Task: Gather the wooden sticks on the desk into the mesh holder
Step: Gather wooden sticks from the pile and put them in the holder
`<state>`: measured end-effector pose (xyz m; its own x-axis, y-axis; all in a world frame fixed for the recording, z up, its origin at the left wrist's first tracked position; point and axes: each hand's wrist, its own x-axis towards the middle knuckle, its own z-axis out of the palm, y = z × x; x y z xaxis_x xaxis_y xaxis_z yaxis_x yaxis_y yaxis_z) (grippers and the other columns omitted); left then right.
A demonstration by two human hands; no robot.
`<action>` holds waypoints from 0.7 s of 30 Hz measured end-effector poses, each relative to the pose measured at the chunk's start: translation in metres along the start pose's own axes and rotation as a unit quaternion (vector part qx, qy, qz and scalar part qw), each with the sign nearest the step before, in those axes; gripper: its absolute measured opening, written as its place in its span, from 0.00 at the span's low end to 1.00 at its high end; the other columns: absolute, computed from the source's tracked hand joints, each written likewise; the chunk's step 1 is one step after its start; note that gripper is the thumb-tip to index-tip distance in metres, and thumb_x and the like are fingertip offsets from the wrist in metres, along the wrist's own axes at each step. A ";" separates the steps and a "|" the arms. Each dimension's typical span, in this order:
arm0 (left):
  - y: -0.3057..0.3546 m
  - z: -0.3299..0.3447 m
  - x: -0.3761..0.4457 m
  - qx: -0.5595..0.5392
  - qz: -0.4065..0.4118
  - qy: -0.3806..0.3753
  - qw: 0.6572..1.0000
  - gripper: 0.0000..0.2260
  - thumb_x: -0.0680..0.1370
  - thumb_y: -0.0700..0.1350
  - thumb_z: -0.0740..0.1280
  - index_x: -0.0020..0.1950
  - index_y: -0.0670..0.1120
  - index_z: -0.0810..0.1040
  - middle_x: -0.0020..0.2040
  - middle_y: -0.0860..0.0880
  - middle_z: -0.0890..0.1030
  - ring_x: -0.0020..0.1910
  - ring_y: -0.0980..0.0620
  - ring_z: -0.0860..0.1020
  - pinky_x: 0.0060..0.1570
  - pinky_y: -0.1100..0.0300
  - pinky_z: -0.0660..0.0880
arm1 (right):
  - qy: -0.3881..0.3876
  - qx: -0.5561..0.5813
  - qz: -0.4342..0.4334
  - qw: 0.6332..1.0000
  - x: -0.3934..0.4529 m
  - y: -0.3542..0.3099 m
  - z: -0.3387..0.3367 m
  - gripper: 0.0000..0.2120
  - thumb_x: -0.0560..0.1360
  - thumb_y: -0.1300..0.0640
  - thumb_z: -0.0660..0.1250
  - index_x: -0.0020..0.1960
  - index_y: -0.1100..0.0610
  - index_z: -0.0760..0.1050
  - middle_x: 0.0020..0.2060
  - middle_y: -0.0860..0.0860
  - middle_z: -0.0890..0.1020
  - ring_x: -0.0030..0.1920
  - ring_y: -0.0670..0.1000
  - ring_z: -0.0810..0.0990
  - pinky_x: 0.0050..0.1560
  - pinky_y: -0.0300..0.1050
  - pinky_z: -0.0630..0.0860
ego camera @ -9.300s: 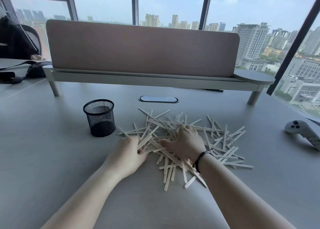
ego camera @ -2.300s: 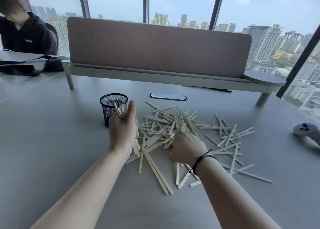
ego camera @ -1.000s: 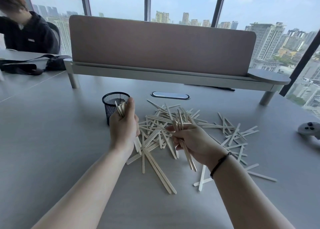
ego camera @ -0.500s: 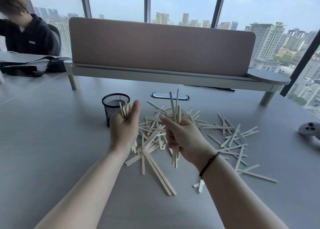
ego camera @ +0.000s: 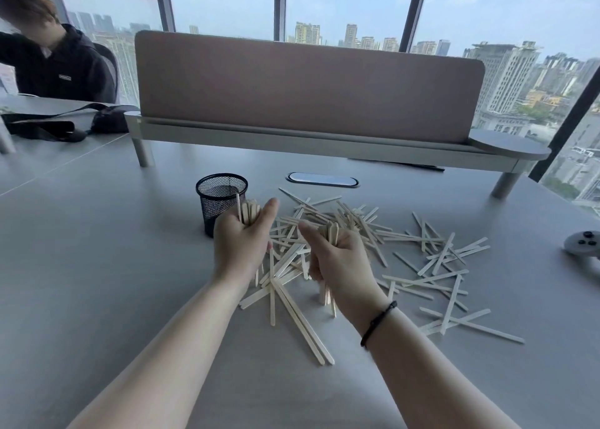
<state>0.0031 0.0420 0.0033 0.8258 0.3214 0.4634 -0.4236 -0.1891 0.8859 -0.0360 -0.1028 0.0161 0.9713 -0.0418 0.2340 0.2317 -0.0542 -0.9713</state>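
Note:
A black mesh holder [ego camera: 217,198] stands upright on the grey desk [ego camera: 97,266], left of a loose heap of pale wooden sticks [ego camera: 422,266]. My left hand [ego camera: 242,240] grips an upright bundle of sticks [ego camera: 249,211] just in front of and right of the holder. My right hand [ego camera: 341,259] grips a second upright bundle [ego camera: 331,232], whose lower ends touch the desk below my palm. Both hands hover over the left part of the heap, a hand's width apart.
A pink divider screen [ego camera: 308,87] on a raised shelf crosses the back of the desk. A cable grommet [ego camera: 322,179] lies behind the sticks. A white game controller [ego camera: 582,243] sits at the right edge. A person in dark clothing [ego camera: 55,61] sits at the far left beside a black bag [ego camera: 97,120].
My right hand lifted several sticks from the heap, turned them upright and has now lowered the bundle so its ends stand on the desk. My left hand stays by the holder with its bundle.

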 end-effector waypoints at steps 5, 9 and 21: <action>-0.006 0.001 -0.002 0.003 -0.058 -0.013 0.998 0.26 0.76 0.53 0.72 0.32 0.35 0.67 0.26 0.39 0.68 0.25 0.49 0.68 0.29 0.53 0.68 | 0.041 0.030 0.040 0.998 0.005 0.005 0.000 0.37 0.69 0.36 0.71 0.32 0.66 0.56 0.26 0.57 0.60 0.27 0.55 0.55 0.29 0.53 0.54; -0.006 0.003 -0.002 -0.054 -0.138 -0.009 0.989 0.23 0.74 0.53 0.72 0.29 0.44 0.64 0.25 0.45 0.61 0.24 0.50 0.60 0.29 0.53 0.60 | 0.009 0.054 0.093 0.994 0.013 0.003 -0.003 0.29 0.70 0.39 0.70 0.25 0.55 0.60 0.20 0.53 0.59 0.21 0.50 0.55 0.27 0.42 0.56; 0.065 -0.041 0.124 -0.217 -0.141 0.116 0.959 0.29 0.81 0.57 0.64 0.24 0.48 0.59 0.18 0.50 0.60 0.18 0.50 0.61 0.26 0.60 0.63 | 0.026 0.240 0.056 0.969 0.118 -0.075 0.098 0.29 0.78 0.44 0.64 0.22 0.51 0.63 0.21 0.50 0.66 0.24 0.51 0.63 0.34 0.47 0.64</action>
<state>0.0630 0.1073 0.1197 0.8469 0.5097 0.1515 -0.3523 0.3244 0.8779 0.0663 -0.0055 0.1120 0.9905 -0.0726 0.1165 0.1363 0.4232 -0.8957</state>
